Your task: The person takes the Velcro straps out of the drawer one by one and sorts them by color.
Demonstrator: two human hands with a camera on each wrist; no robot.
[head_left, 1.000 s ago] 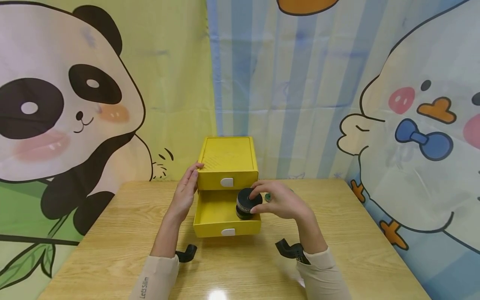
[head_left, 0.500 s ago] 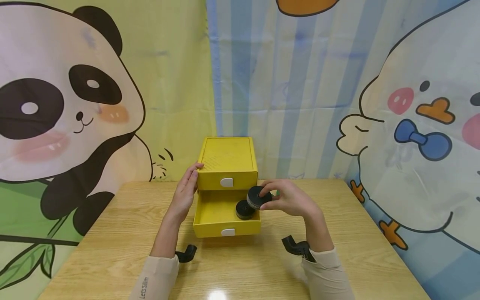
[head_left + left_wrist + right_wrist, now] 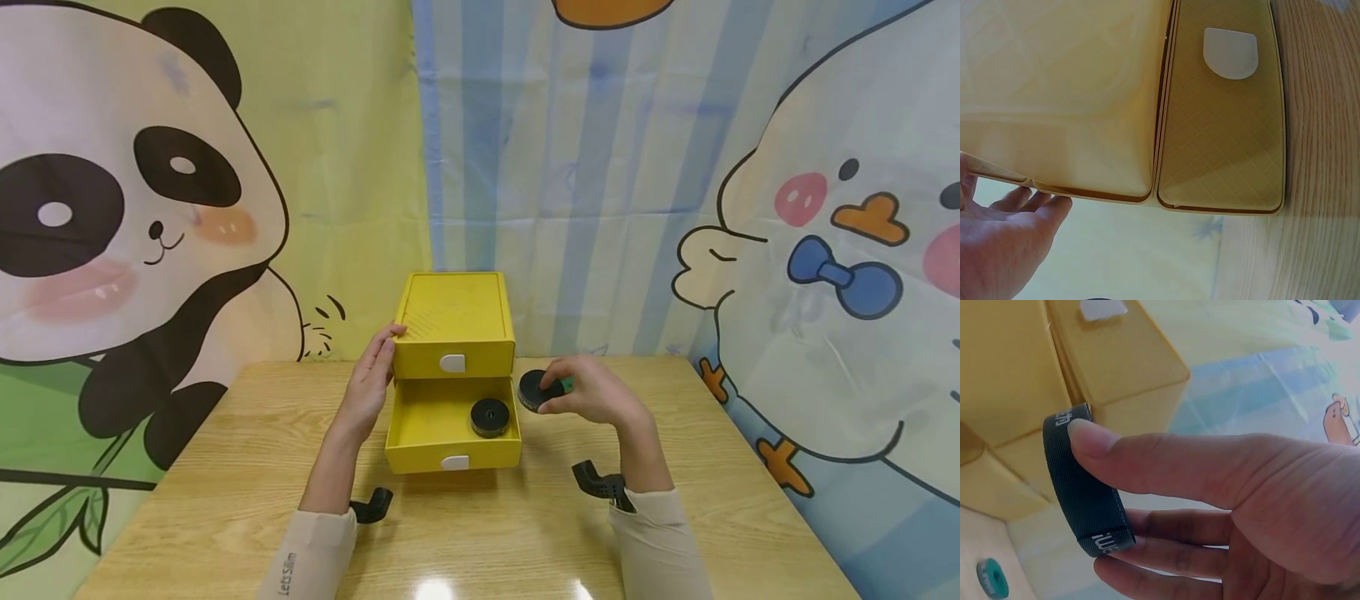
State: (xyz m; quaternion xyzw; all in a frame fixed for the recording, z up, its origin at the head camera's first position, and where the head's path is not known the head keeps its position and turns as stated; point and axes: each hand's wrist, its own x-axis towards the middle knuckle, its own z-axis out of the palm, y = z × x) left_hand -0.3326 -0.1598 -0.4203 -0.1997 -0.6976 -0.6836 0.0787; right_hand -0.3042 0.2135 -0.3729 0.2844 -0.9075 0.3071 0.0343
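the black ribbon roll [image 3: 532, 390] is in the right hand [image 3: 596, 393], just right of the pulled-out lower drawer [image 3: 427, 417]; whether it touches the surface [image 3: 247, 467] is hard to tell. thumb and fingers pinch it by its outer rim, a hold that probably stops the wound band springing loose. it looks like a flat, tightly coiled disc of woven strap, face up, with white lettering along its rim. a second black roll [image 3: 487, 428] lies flat in the drawer near its right wall. the left hand [image 3: 369, 379] lays fairly straight fingers against the left side of the yellow cabinet [image 3: 454, 308], presumably to steady it. a green roll [image 3: 991, 585] lies beyond the right hand; a cartoon-printed cloth [image 3: 510, 167] hangs at the far side.
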